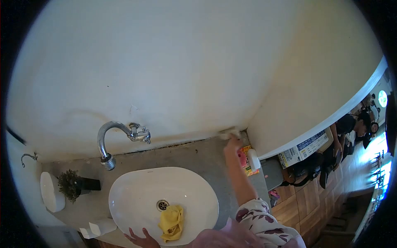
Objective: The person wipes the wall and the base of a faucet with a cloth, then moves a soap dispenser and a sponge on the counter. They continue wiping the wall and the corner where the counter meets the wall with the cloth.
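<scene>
My right hand (234, 144) reaches to the back right corner of the grey counter (198, 153). Its fingers are closed around a small pale thing (228, 133), pressed near where the wall meets the counter; blur hides its kind. Just right of that hand lie a pink and yellow packet (244, 159) and a white bottle (253, 160). At the near rim of the white sink (136, 182), my left hand (142, 239) has its fingers spread and holds nothing. A crumpled yellow cloth (171, 223) rests in the basin, beside the drain (162, 205).
A chrome tap (108, 142) curves out from the wall over the counter. On the left stand a potted plant (70, 185), a white oval container (51, 192) and a white box (101, 227). Beyond the curved partition (322, 140), people sit near a newspaper (304, 149).
</scene>
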`<state>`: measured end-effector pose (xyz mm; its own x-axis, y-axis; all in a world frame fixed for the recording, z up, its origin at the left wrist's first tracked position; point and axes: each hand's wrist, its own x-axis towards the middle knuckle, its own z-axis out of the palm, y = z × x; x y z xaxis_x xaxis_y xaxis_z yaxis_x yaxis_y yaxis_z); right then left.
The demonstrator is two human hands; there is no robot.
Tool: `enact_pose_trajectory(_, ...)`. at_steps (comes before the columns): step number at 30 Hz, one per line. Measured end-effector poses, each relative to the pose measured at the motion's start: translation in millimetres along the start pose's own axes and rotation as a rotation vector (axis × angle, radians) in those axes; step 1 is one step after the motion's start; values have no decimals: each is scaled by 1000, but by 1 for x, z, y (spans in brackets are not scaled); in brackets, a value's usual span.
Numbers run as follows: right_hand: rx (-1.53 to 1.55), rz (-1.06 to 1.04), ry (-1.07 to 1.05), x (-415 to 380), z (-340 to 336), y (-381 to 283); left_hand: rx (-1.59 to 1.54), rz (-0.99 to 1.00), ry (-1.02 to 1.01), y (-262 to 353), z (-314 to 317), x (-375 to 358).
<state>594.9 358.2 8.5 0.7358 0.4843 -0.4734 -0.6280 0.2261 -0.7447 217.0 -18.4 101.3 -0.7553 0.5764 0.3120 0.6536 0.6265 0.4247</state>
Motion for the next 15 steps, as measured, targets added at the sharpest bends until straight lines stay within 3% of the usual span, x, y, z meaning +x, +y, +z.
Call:
enact_pose_trajectory(1,-2,-1,1,43,-17,11,-18,3,4,0,0,0)
enact_pose_trajectory(3,-862,-426,154,118,-49,46,23,3,-5,-9,4,-1)
enact_pose_trajectory(4,-864,-424,153,97,-34,40,61,3,-10,-12,6,-2)
enact_pose_trajectory(6,-434,-238,175,46,4,45,57,6,-6,-12,7,-2)
enact_pose_trajectory(8,-650,-368,24,15,6,70,60,13,-3,-10,3,-2)
enact_pose_trajectory(10,-620,-170,-66,-9,-1,94,71,7,-6,-1,1,0)
enact_pose_trajectory(11,-614,-172,-69,-5,-12,97,67,8,-2,1,-2,-3)
enact_pose_trajectory(13,-307,386,-217,59,-28,135,-36,26,15,4,-1,0)
enact_pose_trajectory(15,-271,-9,-343,101,-39,144,47,40,33,7,-2,-3)
